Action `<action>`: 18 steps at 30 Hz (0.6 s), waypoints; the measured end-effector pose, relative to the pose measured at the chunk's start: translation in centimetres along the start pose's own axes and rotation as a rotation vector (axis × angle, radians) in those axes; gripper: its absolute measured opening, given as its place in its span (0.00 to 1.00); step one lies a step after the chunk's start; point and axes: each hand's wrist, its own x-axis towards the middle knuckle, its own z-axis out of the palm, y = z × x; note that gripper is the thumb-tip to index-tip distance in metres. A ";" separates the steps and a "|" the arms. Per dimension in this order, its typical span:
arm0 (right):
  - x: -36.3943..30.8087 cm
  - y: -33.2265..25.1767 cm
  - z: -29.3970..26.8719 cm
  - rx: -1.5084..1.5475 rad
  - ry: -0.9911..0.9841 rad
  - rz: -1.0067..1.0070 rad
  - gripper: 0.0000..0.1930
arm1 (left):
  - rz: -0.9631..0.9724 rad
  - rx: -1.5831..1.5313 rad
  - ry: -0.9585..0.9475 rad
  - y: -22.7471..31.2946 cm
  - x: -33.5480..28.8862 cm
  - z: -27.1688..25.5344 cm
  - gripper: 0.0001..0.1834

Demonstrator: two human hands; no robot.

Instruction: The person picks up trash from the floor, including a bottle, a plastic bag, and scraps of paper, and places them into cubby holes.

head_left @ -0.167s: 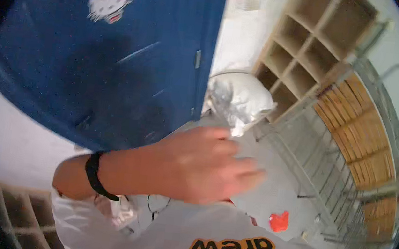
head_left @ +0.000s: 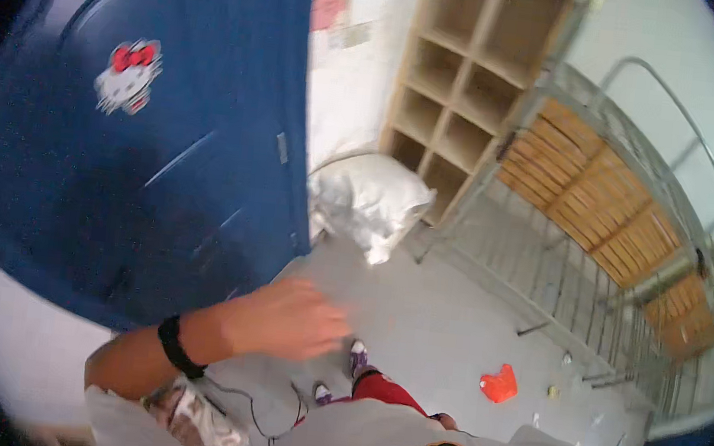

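Observation:
My left hand (head_left: 286, 318) is raised in front of me at the lower middle, with a black band (head_left: 177, 346) around the wrist. Motion smears its fingers, and nothing shows plainly in them. Behind it on the left stands a blue door (head_left: 170, 177) bearing a white cat sticker (head_left: 131, 76) with a red bow; the hand looks apart from it. Below my forearm is a shiny, crinkled brown-and-white package (head_left: 201, 427), with a thin black cord (head_left: 253, 408) beside it. My right hand cannot be made out.
Past the door, a full white bag (head_left: 368, 198) rests on the floor by a wooden cubby shelf (head_left: 444, 101). A metal bunk bed (head_left: 499, 277) with wooden slats (head_left: 596, 187) fills the right. A red crumpled item (head_left: 498, 383) and small litter lie on the grey floor (head_left: 434, 318).
My view has turned, so the door and shelf sit further left. In the picture, my left hand has shifted left and looks smaller. My feet and red trousers now show.

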 end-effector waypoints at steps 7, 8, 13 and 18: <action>-0.6 -6.2 -4.2 0.121 0.439 0.214 0.17 | -0.236 -0.716 0.075 1.1 4.0 9.3 0.11; 2.3 -4.9 -2.8 0.100 0.520 0.080 0.16 | -0.211 -0.699 0.052 1.4 4.8 12.1 0.11; 2.5 -10.9 -7.0 0.043 0.417 -0.288 0.11 | -0.418 -1.030 0.205 5.7 12.1 28.6 0.14; -4.2 -12.0 -14.2 0.332 0.461 -0.609 0.10 | -0.203 -0.360 0.360 15.0 21.6 29.3 0.26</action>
